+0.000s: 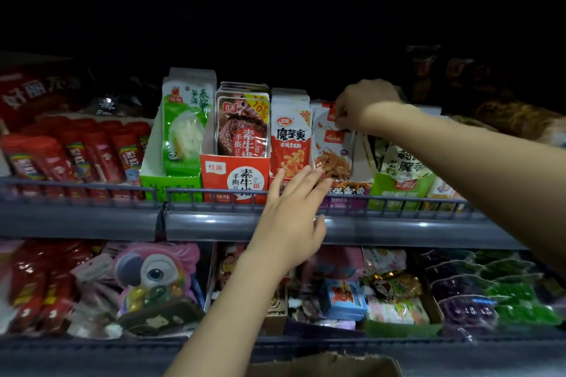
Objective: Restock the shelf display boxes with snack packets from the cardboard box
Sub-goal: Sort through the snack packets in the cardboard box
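The red display box (234,176) on the upper shelf reads "红派" and "手撕素牛排". The packets standing in it (243,125) repeat "红派" and "素牛", with "10%" on a yellow corner. Just to their right, a red-and-white packet (290,139) reads "卫龙" and "魔芋爽", with "20%" at its top corner. Other labels are too blurred to read.

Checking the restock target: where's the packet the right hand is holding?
In the head view, the white-and-orange snack packet stands right of centre on the upper shelf, pinched at its top by the right hand, between the red-and-white konjac packets and the green display box.
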Tool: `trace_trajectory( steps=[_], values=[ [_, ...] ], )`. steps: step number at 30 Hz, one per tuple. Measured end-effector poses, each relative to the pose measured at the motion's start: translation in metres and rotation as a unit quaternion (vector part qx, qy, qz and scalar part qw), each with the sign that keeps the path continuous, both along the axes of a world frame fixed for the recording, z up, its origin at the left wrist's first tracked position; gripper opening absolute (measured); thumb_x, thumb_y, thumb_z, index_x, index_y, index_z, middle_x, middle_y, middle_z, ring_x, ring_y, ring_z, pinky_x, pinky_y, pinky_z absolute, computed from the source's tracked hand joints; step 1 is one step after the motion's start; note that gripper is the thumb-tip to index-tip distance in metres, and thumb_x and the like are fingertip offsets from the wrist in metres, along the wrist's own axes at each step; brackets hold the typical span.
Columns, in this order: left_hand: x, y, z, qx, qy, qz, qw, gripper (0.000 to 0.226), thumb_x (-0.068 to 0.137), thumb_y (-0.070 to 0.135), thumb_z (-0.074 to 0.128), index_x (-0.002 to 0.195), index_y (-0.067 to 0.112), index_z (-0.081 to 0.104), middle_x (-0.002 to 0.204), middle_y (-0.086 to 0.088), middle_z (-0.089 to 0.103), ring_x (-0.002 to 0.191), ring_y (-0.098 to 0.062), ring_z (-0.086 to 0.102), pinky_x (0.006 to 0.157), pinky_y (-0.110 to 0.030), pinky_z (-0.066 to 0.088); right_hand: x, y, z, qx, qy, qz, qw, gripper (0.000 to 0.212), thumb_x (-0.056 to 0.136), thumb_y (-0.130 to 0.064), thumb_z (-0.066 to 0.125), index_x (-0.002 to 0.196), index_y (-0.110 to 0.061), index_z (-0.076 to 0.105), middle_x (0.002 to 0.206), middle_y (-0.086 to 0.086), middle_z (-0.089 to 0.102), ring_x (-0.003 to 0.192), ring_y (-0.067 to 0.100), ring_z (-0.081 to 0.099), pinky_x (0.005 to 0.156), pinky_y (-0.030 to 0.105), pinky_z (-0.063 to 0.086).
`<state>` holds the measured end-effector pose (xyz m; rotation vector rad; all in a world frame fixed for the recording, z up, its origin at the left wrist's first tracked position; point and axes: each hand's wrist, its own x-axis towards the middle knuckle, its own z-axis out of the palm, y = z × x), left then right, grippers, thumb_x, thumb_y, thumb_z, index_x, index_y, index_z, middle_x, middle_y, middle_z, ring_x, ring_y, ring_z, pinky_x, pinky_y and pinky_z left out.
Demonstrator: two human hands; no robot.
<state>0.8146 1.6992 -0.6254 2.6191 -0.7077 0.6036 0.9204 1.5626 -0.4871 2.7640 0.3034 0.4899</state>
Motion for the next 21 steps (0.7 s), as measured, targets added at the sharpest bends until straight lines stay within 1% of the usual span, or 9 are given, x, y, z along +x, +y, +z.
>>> trace_trajectory(
  steps=[3,5,8,10,12,15,17,18,21],
  values=[
    [-0.012,-0.003,0.004,-0.063,-0.025,-0.02,0.997,0.048,0.092,0.023,0.048,0.14,0.02,0.043,0.149,0.003,0.034,0.14,-0.011,0.019,0.112,-0.027,-0.008,-0.025,-0.001,-0.001,0.002,-0.042,0.067,0.997,0.024,0.092,-0.032,0.053,0.111,-0.022,0.065,0.108,0.009,0.064,0.105,0.028,0.054,0.077,0.035,0.041],
    [-0.029,-0.009,0.006,-0.112,-0.022,-0.034,0.993,0.04,0.09,0.022,0.051,0.129,0.018,0.055,0.133,0.003,0.05,0.128,-0.013,0.034,0.106,-0.024,0.007,-0.047,-0.006,-0.008,0.058,-0.084,0.129,0.986,0.025,0.09,-0.03,0.056,0.109,-0.02,0.067,0.105,0.009,0.067,0.105,0.029,0.052,0.079,0.038,0.041],
    [-0.059,-0.022,-0.001,-0.183,0.105,-0.066,0.975,0.03,0.093,0.022,0.051,0.12,0.019,0.062,0.116,0.004,0.058,0.111,-0.012,0.047,0.1,-0.026,0.028,-0.085,-0.012,-0.03,0.161,-0.093,0.197,0.963,0.022,0.088,-0.025,0.06,0.105,-0.016,0.069,0.095,0.006,0.07,0.095,0.028,0.053,0.076,0.036,0.041],
    [-0.074,-0.028,-0.014,-0.178,0.19,-0.073,0.963,0.028,0.093,0.021,0.051,0.118,0.019,0.063,0.112,0.003,0.057,0.103,-0.013,0.053,0.094,-0.028,0.041,-0.112,-0.016,-0.053,0.223,-0.078,0.211,0.948,0.019,0.087,-0.023,0.063,0.101,-0.014,0.071,0.089,0.005,0.071,0.091,0.027,0.054,0.075,0.035,0.041],
    [-0.085,-0.032,-0.035,-0.167,0.243,-0.055,0.954,0.028,0.092,0.019,0.052,0.117,0.017,0.064,0.105,0.004,0.054,0.097,-0.014,0.056,0.09,-0.029,0.045,-0.135,-0.023,-0.085,0.269,-0.051,0.199,0.941,0.017,0.085,-0.02,0.064,0.099,-0.014,0.072,0.087,0.005,0.071,0.092,0.027,0.054,0.075,0.034,0.043],
    [-0.099,-0.034,-0.074,-0.212,0.303,-0.012,0.929,0.024,0.091,0.015,0.053,0.112,0.015,0.067,0.101,0.003,0.056,0.094,-0.014,0.059,0.087,-0.023,0.044,-0.165,-0.033,-0.145,0.34,0.001,0.165,0.926,0.017,0.081,-0.017,0.067,0.098,-0.016,0.072,0.086,0.002,0.071,0.094,0.025,0.055,0.076,0.028,0.04],
    [-0.109,-0.034,-0.099,-0.268,0.361,0.027,0.893,0.023,0.093,0.013,0.052,0.111,0.012,0.067,0.109,-0.001,0.064,0.093,-0.012,0.06,0.08,-0.016,0.042,-0.183,-0.037,-0.188,0.38,0.03,0.138,0.914,0.016,0.08,-0.016,0.069,0.095,-0.017,0.073,0.084,0.001,0.071,0.089,0.024,0.056,0.074,0.025,0.038],
    [-0.114,-0.034,-0.111,-0.312,0.399,0.051,0.861,0.023,0.094,0.012,0.051,0.11,0.012,0.067,0.109,-0.001,0.066,0.089,-0.01,0.061,0.078,-0.016,0.044,-0.193,-0.038,-0.21,0.399,0.048,0.117,0.908,0.016,0.08,-0.016,0.068,0.096,-0.018,0.073,0.085,0.001,0.071,0.088,0.024,0.057,0.073,0.025,0.039],
    [-0.128,-0.032,-0.154,-0.448,0.509,0.126,0.725,0.022,0.098,0.012,0.044,0.106,0.016,0.065,0.097,0.001,0.066,0.078,-0.008,0.062,0.077,-0.023,0.049,-0.22,-0.038,-0.276,0.461,0.117,0.055,0.878,0.017,0.082,-0.016,0.066,0.097,-0.019,0.073,0.089,0.0,0.071,0.09,0.022,0.06,0.078,0.03,0.048]
  ],
)
